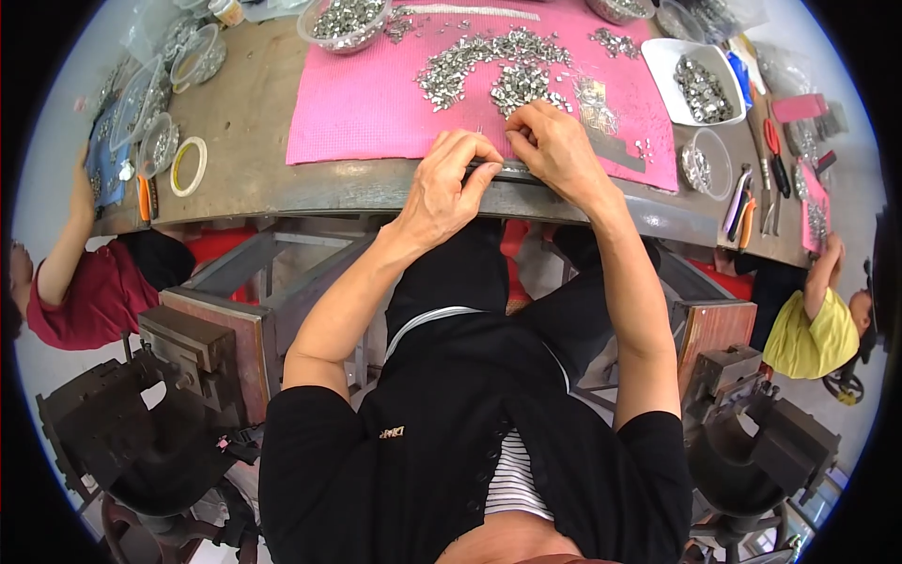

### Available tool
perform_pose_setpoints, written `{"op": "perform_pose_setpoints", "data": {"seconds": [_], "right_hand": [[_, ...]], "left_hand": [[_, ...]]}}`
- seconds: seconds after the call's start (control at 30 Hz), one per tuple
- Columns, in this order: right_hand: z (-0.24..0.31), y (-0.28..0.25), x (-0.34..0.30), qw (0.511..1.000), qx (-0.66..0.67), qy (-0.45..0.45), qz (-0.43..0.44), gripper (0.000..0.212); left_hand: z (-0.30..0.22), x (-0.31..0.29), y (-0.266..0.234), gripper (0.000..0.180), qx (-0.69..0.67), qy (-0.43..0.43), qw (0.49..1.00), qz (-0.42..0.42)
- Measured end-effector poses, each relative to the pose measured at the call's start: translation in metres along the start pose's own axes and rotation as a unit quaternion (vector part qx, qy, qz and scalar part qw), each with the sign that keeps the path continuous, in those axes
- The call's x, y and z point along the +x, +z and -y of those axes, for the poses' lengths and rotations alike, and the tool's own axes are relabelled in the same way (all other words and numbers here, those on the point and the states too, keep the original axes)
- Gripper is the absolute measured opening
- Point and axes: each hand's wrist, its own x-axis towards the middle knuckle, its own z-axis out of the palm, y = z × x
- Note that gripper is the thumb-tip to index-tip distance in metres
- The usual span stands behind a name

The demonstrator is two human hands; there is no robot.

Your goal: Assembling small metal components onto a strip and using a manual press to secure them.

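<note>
At the near edge of the pink mat (366, 103), my left hand (451, 183) is closed in a pinch, thumb against the fingers. Whatever lies between its fingertips is too small to make out. Just to its right, my right hand (556, 150) is also pinched, fingertips pointing down and left, its hold hidden. A thin strip of small shiny bits (515, 172) lies along the table edge between the two hands. Beyond the right hand spreads a loose pile of small silver metal parts (521, 83). A flat ruler-like metal strip (615, 150) rests right of my right wrist.
A clear bowl of metal parts (345, 23) stands far left on the mat, a white tray (662, 70) at right. A tape roll (189, 166) lies left; pliers (742, 207) lie right. Co-workers sit at both sides, one in a red sleeve (70, 291), one in a yellow shirt (810, 334).
</note>
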Motion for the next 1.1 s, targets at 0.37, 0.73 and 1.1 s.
{"op": "perform_pose_setpoints", "data": {"seconds": [0.37, 0.73, 1.1], "right_hand": [[-0.003, 0.000, 0.002, 0.997, -0.051, -0.057, 0.010, 0.011], [0.021, -0.013, -0.029, 0.987, 0.128, 0.083, -0.057, 0.008], [0.023, 0.015, -0.048, 0.993, -0.005, -0.041, -0.109, 0.014]], "left_hand": [[-0.005, 0.003, 0.002, 0.015, 0.114, 0.085, 0.990, 0.000], [-0.002, 0.005, -0.003, 0.019, 0.171, 0.133, 0.976, 0.024], [0.008, -0.003, -0.017, 0.017, 0.139, 0.066, 0.984, -0.094]]}}
